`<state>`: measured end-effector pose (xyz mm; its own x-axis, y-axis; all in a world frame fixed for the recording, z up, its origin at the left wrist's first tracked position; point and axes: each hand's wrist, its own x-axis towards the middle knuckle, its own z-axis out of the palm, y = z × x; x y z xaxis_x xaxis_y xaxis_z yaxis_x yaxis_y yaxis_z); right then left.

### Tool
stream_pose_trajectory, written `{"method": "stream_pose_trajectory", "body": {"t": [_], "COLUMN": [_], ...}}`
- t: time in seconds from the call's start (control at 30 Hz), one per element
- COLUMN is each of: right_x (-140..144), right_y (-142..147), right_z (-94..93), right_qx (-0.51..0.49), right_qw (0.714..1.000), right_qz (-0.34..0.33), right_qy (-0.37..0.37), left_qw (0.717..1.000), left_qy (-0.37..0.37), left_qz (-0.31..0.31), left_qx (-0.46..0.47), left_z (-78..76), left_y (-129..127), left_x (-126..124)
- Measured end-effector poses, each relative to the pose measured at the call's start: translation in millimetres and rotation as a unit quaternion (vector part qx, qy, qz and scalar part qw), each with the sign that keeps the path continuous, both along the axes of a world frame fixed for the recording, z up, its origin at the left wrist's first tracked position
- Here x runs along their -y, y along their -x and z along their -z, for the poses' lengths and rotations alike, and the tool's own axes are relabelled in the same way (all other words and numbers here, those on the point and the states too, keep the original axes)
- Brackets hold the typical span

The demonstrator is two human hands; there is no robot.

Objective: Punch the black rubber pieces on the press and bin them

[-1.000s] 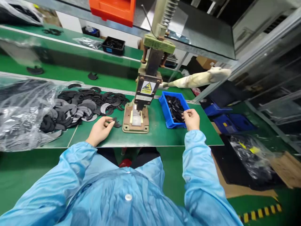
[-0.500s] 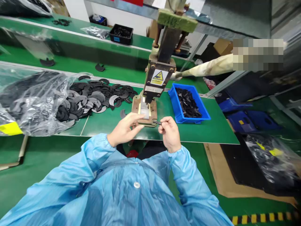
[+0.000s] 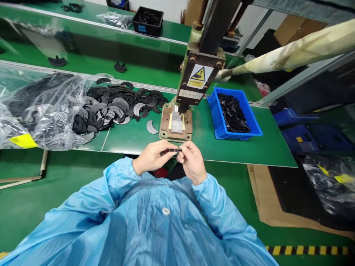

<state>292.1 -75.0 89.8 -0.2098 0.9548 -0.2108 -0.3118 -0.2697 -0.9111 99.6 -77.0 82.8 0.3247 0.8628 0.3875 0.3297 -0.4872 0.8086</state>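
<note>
Just in front of the press base [image 3: 176,137], my left hand [image 3: 153,156] and my right hand [image 3: 192,159] meet over a small, narrow black part [image 3: 175,150]. Each hand pinches one end of it between thumb and fingertips, and the fingers hide those ends. The press [image 3: 197,79] stands upright behind them, with a warning label on its front. A light grey metal block [image 3: 176,125] sits on its base under the dark ram. One crescent-shaped grey piece [image 3: 151,128] lies on the table left of the base.
Many dark crescent pieces [image 3: 116,105] spill from a clear plastic bag [image 3: 50,122] on the left. To the right of the press, a blue bin [image 3: 252,127] holds black narrow parts. A cloth-wrapped lever [image 3: 291,51] reaches out rightward. Behind is a green conveyor [image 3: 144,74].
My left hand has drawn back from the press base to the black part, which my right hand has brought leftward and nearer to me. Both hands now hold it. The view has shifted.
</note>
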Motion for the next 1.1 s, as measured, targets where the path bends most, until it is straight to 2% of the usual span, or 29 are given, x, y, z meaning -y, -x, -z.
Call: {"method": "stream_pose_trajectory", "body": {"t": [0.1,0.17,0.3,0.37,0.47,0.53,0.6,0.7,0.77,0.9,1.0,1.1], "right_x": [-0.9,-1.5,-1.7,-2.0,-6.5,-14.3,-26.8,-52.6,-71.1,-97.5,-101.0,-95.6], "right_y": [-0.5,-3.0,-10.7,-14.1,-20.8,-29.4,-42.5,-65.9,-79.0,-86.9,-76.6,-62.2], "right_z": [4.4,5.9,1.2,-4.5,-14.7,-23.0,-34.0,-57.6,-78.3,-131.0,-175.3,-211.0], "right_qx": [0.023,0.05,0.13,0.169,0.208,0.226,0.239,0.242,0.237,0.21,0.157,0.135], "right_qw": [1.0,0.998,0.987,0.976,0.963,0.956,0.95,0.937,0.916,0.827,0.776,0.759], "right_qz": [-0.005,-0.011,-0.047,-0.073,-0.084,-0.063,-0.018,0.066,0.128,0.239,0.246,0.189], "right_qy": [-0.012,-0.028,-0.082,-0.113,-0.152,-0.175,-0.201,-0.244,-0.297,-0.463,-0.56,-0.608], "left_qw": [1.0,0.995,0.956,0.936,0.932,0.944,0.955,0.961,0.965,0.982,0.993,0.991], "left_qy": [0.028,0.09,0.253,0.294,0.293,0.266,0.232,0.181,0.144,0.08,0.031,-0.03], "left_qz": [0.008,0.019,0.076,0.123,0.149,0.116,0.058,-0.036,-0.084,-0.124,-0.117,-0.088], "left_qx": [0.007,0.031,0.124,0.148,0.152,0.156,0.173,0.207,0.203,0.115,0.004,-0.1], "left_z": [-2.5,-4.5,-7.0,-7.4,-7.6,-6.4,-3.1,6.6,14.1,23.8,23.3,18.1], "left_y": [0.5,-0.3,-3.7,-5.0,-3.9,-0.7,3.5,8.5,9.4,7.2,5.8,5.9], "left_x": [1.7,1.1,-6.1,-12.3,-26.7,-42.7,-64.7,-103.4,-126.0,-150.6,-155.0,-157.2]}}
